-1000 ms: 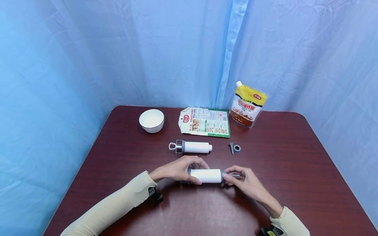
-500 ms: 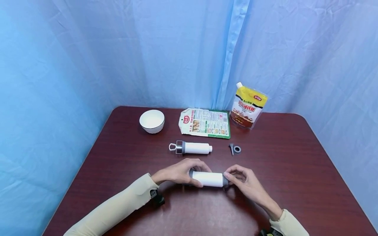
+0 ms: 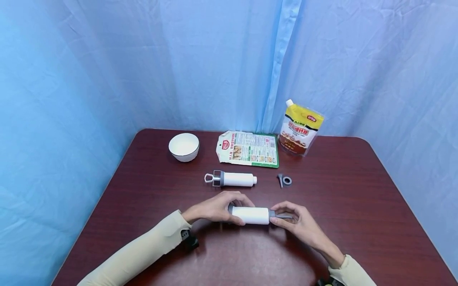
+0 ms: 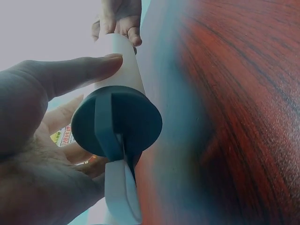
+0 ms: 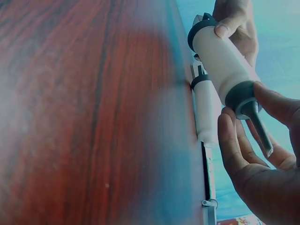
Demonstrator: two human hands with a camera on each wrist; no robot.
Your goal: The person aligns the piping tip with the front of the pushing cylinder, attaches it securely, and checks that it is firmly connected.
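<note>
The syringe (image 3: 250, 215) is held lengthwise across the frame's lower centre, gripped by the left hand (image 3: 219, 206), its right-end collar (image 5: 239, 95) pinched by the nearer right hand (image 3: 304, 225).

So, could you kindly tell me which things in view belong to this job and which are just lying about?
In hand, so evidently the job: white syringe; its grey nozzle.

Untouched, so apparently just lying about: second syringe; loose nozzle; grey ring; bowl; flat packet; yellow-topped pouch.
</note>
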